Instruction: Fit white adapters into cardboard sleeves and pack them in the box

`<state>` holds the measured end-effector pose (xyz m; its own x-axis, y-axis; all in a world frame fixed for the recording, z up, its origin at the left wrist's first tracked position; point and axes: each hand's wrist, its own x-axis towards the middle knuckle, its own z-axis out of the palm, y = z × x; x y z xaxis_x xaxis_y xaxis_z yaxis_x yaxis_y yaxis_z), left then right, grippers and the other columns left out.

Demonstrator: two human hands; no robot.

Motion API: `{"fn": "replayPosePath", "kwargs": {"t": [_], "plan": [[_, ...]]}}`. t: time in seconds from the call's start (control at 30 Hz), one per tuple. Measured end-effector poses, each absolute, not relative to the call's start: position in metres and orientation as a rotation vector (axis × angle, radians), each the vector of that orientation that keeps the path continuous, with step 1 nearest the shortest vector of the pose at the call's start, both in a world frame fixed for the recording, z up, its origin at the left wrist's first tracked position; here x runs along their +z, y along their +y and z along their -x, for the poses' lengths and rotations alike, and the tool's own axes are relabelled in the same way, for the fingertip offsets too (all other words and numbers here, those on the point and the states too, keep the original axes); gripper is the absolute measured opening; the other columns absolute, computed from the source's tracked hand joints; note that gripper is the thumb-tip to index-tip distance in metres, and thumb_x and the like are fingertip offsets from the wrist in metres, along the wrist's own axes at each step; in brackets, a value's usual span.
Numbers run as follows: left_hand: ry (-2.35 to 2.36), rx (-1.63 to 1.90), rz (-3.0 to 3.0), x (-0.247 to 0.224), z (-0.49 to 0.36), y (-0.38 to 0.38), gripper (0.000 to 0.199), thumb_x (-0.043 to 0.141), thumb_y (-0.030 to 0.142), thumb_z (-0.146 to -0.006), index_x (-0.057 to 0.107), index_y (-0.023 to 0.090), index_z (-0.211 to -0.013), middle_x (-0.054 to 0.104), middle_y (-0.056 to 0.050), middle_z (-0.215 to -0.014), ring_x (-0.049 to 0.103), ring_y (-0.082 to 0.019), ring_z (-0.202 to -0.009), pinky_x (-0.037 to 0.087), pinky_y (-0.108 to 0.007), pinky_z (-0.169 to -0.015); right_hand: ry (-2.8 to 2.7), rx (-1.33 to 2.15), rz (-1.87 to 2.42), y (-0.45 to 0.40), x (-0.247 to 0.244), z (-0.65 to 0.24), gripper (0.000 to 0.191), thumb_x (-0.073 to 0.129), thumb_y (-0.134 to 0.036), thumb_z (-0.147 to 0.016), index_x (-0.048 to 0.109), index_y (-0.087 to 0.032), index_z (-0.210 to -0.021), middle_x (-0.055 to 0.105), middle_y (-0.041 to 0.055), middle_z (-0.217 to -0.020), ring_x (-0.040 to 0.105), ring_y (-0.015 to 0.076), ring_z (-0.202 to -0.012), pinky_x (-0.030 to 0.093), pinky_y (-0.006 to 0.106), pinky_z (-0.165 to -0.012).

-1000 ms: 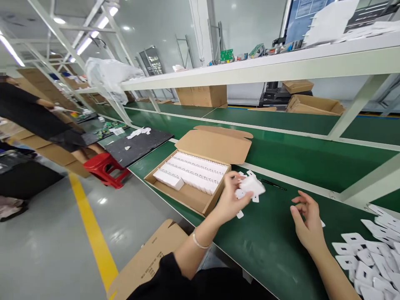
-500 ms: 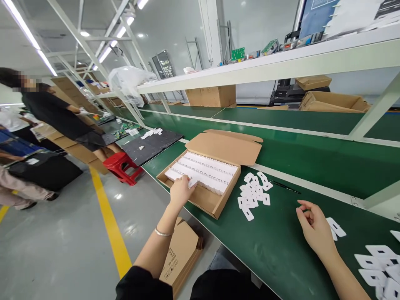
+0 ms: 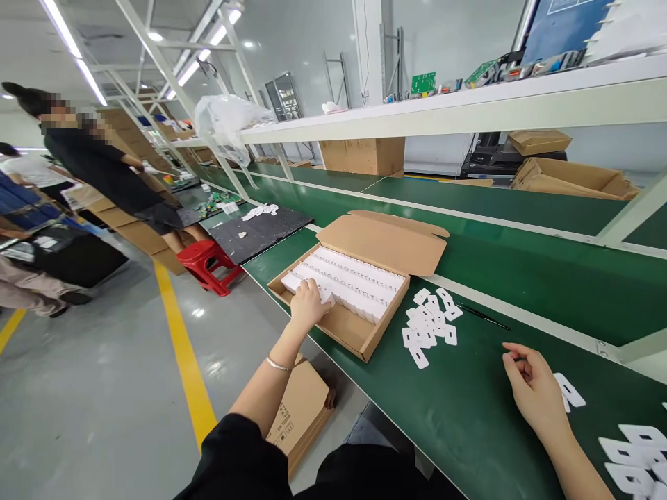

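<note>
An open cardboard box (image 3: 359, 347) holds rows of white pieces (image 3: 359, 274) packed tightly side by side. My left hand (image 3: 308, 305) is inside its near side, fingers closed on a white card-like piece (image 3: 327, 297) at the end of the front row; the fingers partly cover it. My right hand (image 3: 536, 389) hovers over the green table with loosely curled fingers, thumb and forefinger apart, and nothing visible in it. Beside it lie a couple of white cards with slots (image 3: 573, 391). Between the box and that hand is a loose pile of similar slotted white cards (image 3: 430, 321).
More slotted cards (image 3: 633, 455) lie at the right front. A thin black pen-like tool (image 3: 484, 316) rests behind the pile. Flattened cartons (image 3: 299, 410) lean below the table edge. A red stool (image 3: 208, 267) and a person in black (image 3: 104, 163) are at the left.
The view has shifted slightly, moving the scene rightward. My left hand has pressed the white piece in closer to the front row. My right hand keeps much the same pose.
</note>
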<state>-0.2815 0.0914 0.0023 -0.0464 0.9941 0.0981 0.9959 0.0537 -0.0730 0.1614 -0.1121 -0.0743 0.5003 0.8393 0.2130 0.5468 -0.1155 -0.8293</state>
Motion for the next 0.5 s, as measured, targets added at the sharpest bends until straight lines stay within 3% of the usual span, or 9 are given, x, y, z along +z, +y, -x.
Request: {"fn": "replayPosePath", "kwargs": {"t": [0.27, 0.5], "plan": [[-2.199, 0.038, 2.066, 0.004, 0.282, 0.088, 0.050, 0.065, 0.047, -0.091, 0.051, 0.012, -0.123, 0.059, -0.023, -0.128, 0.061, -0.037, -0.122, 0.052, -0.039, -0.090, -1.183, 0.414, 1.841, -0.112, -0.071, -0.159, 0.048, 0.051, -0.060, -0.088, 0.065, -0.021, -0.112, 0.062, 0.0065, -0.090, 0.058, 0.0183, -0.061, 0.046, 0.033, -0.053], [-2.213, 0.204, 2.149, 0.021, 0.295, 0.075, 0.049, 0.072, 0.043, -0.089, 0.053, 0.013, -0.122, 0.073, -0.017, -0.113, 0.070, -0.035, -0.108, 0.050, -0.040, -0.089, -1.206, 0.409, 1.875, -0.113, -0.066, -0.156, 0.051, 0.048, -0.061, -0.086, 0.066, -0.020, -0.111, 0.061, 0.0062, -0.087, 0.057, 0.0191, -0.060, 0.044, 0.035, -0.053]]}}
